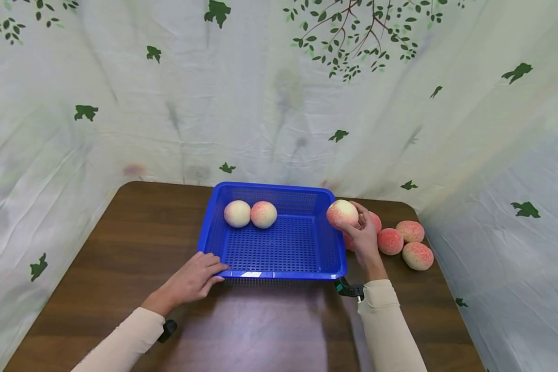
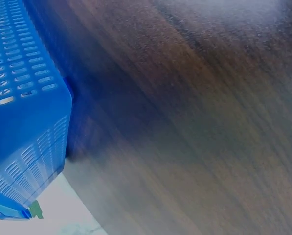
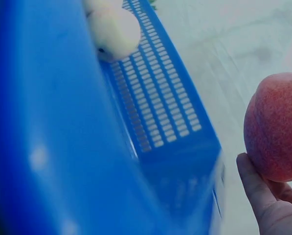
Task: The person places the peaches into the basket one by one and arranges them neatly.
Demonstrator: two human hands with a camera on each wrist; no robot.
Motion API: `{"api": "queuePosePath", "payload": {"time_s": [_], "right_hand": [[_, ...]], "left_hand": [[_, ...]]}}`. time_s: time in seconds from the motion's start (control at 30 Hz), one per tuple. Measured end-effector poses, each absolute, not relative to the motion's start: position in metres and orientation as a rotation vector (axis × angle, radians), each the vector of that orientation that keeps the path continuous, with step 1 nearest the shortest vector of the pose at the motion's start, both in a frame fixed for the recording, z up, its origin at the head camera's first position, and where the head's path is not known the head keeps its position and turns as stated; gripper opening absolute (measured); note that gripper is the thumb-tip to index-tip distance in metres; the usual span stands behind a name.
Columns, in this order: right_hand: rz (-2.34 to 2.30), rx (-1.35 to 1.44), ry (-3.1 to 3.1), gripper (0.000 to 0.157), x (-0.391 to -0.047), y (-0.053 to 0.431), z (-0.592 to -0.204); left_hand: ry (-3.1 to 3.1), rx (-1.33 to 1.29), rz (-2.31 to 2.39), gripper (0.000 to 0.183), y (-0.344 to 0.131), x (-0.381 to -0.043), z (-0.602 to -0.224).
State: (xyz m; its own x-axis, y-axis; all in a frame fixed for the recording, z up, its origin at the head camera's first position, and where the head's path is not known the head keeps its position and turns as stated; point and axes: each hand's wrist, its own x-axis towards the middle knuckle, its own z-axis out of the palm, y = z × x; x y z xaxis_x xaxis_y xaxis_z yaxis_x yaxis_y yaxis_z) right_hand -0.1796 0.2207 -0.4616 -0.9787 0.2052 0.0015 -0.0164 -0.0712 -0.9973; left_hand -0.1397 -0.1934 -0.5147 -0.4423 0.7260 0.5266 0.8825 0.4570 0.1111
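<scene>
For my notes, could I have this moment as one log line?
left hand: on basket rim; right hand: holds peach; in basket: two peaches

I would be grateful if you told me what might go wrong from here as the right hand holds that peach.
The held peach might slip from the right hand; seen from the head, it overlaps the right rim of the basket, so it could drop outside.

The loose peaches lie close to the right edge of the table; being round, they might roll off if nudged.
</scene>
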Motion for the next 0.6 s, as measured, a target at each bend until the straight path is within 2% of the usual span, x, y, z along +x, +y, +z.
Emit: {"api": "queuePosePath", "payload": {"time_s": [0.07, 0.33, 0.6], "right_hand": [[2.197, -0.202, -2.064, 0.063, -0.185, 0.214, -0.463], [2.319, -0.221, -2.036, 0.064, -0.210, 0.188, -0.466], [2.346, -0.297, -2.059, 0.062, -0.228, 0.164, -0.469]], "left_hand": [[-2.283, -1.352, -0.520, 0.049, -0.193, -0.140, -0.516], [-2.295, -1.331, -0.510, 0.049, -0.193, -0.139, -0.518], [-2.353, -1.321, -0.499, 0.030, -0.194, -0.138, -0.517]]}}
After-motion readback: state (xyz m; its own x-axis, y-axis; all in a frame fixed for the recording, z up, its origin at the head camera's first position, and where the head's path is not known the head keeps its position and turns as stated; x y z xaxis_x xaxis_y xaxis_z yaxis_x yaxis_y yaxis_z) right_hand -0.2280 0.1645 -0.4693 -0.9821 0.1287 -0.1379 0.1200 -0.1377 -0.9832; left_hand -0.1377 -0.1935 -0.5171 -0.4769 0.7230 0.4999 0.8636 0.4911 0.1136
